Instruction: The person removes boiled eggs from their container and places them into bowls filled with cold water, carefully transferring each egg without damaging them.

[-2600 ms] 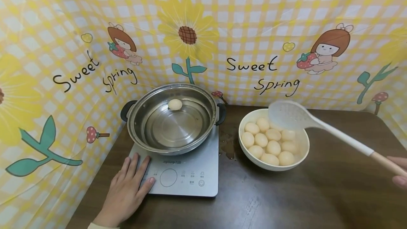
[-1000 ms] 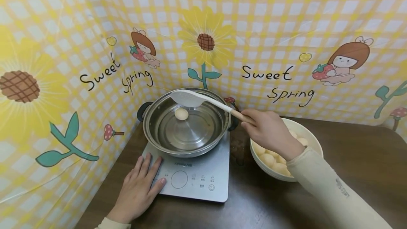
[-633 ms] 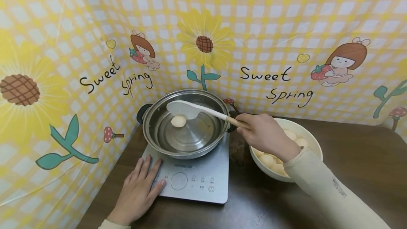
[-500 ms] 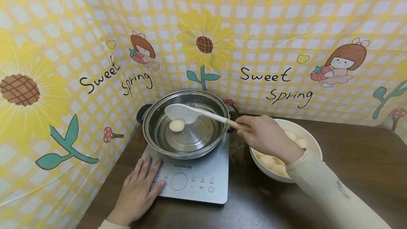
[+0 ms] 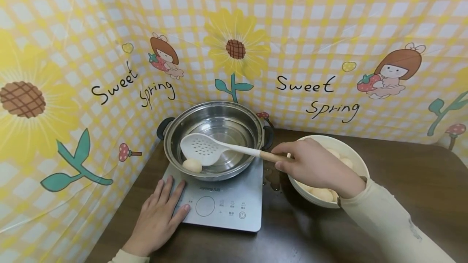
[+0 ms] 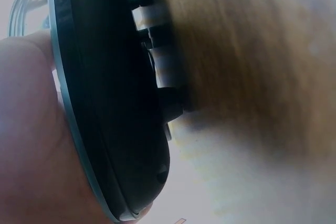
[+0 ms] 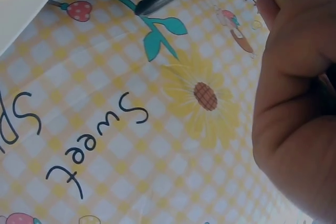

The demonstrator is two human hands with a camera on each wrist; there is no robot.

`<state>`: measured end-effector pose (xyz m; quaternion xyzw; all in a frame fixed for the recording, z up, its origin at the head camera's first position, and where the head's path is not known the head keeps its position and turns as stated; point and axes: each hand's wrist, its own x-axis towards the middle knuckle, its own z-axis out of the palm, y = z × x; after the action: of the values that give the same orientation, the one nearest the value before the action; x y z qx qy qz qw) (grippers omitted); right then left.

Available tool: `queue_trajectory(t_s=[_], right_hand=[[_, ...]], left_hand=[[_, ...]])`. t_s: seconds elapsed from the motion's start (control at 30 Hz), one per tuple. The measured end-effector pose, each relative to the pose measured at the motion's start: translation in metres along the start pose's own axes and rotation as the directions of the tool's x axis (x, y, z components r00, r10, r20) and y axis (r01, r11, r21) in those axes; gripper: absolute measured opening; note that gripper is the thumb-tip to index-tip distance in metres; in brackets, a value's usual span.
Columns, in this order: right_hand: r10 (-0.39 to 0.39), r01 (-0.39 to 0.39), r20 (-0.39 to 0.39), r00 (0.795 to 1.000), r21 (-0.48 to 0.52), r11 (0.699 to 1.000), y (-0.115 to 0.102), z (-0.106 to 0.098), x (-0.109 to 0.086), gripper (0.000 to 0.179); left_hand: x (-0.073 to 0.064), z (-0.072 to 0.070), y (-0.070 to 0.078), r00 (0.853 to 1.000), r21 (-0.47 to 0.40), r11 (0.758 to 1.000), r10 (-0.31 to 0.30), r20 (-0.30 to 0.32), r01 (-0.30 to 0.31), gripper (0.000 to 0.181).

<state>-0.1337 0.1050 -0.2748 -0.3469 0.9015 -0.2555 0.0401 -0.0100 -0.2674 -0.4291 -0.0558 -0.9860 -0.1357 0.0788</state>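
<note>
My right hand (image 5: 314,161) grips the wooden handle of a white slotted spoon (image 5: 202,148) in the head view. The spoon's perforated head is inside the steel pot (image 5: 243,170), low over the water. Against the spoon's near left edge sits one egg (image 5: 192,166), close to the pot's front wall. Straight-fingered, my left hand (image 5: 155,218) rests on the left front corner of the silver induction cooker (image 5: 234,218) under the pot. The left wrist view shows the cooker's dark side (image 6: 105,98) beside the hand. In the right wrist view the right hand (image 7: 299,87) is curled, most of the spoon out of frame.
A cream bowl (image 5: 360,149) with several eggs (image 5: 321,194) stands right of the cooker, partly hidden under my right forearm. Some water (image 5: 272,180) lies on the dark wooden table (image 5: 278,230) between them. A checked cloth (image 5: 303,31) with printed flowers hangs behind.
My right hand has come in from the right and carried the slotted spoon from above the bowl into the pot. The egg has moved toward the pot's front left. The left hand stays put.
</note>
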Motion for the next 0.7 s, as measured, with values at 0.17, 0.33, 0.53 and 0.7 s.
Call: queue_trajectory(t_s=[0.17,0.33,0.53,0.7], right_hand=[[0.001,-0.002,0.037,0.999,0.010,1.000,-0.004,-0.006,-0.009,0.014],[0.084,-0.106,0.154,0.984,0.141,0.984,-0.008,-0.014,-0.013,0.014],[0.192,-0.293,0.321,0.927,0.303,0.907,-0.007,-0.020,-0.011,0.012],[0.177,-0.317,0.366,0.914,0.369,0.874,-0.002,-0.020,-0.009,0.015]], left_hand=[[0.000,0.001,0.000,1.000,-0.007,1.000,-0.003,0.005,0.003,0.065],[0.002,0.000,0.000,1.000,-0.003,1.000,-0.002,0.001,0.002,0.064],[0.002,0.001,-0.001,1.000,0.001,1.000,-0.004,0.000,0.004,0.064],[0.001,0.001,0.000,1.000,0.006,1.000,-0.002,-0.002,0.002,0.064]])
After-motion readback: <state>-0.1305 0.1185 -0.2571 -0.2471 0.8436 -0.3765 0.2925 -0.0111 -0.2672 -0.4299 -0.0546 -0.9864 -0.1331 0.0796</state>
